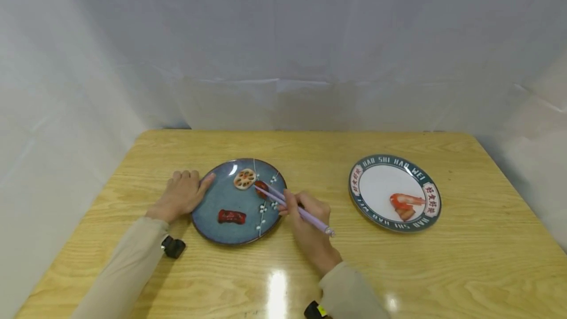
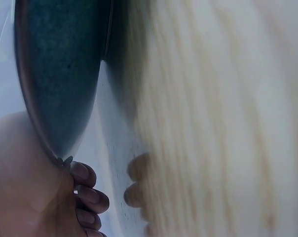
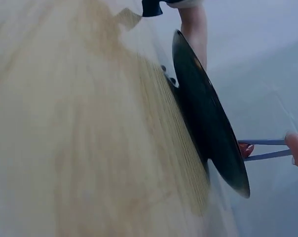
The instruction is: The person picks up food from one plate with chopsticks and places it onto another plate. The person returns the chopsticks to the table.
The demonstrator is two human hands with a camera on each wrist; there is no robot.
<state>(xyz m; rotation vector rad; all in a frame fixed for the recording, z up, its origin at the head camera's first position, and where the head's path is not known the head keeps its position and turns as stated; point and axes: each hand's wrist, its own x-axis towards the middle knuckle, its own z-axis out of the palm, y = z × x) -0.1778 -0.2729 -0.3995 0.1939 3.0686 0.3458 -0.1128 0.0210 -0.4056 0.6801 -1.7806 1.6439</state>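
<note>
My right hand (image 1: 310,213) holds a pair of lilac chopsticks (image 1: 312,219) over the right side of a blue-grey plate (image 1: 208,218). Between the chopstick tips is a small, round, reddish-brown food piece (image 1: 261,189), seen also as a red lump (image 3: 246,149) at the plate's edge in the right wrist view. Just left of it lies a lotus root slice (image 1: 245,179); a dark red glazed piece (image 1: 232,216) sits lower on the plate. My left hand (image 1: 181,195) rests by the plate's left rim, its thumb on the rim and its other fingers on the table.
To the right stands a white plate (image 1: 376,188) with a dark green lettered rim. It carries a red-and-white shrimp-like piece (image 1: 409,199) and a brown piece (image 1: 405,214). Both plates stand on a wooden table (image 1: 319,161); a pale sheet (image 1: 283,53) hangs behind it.
</note>
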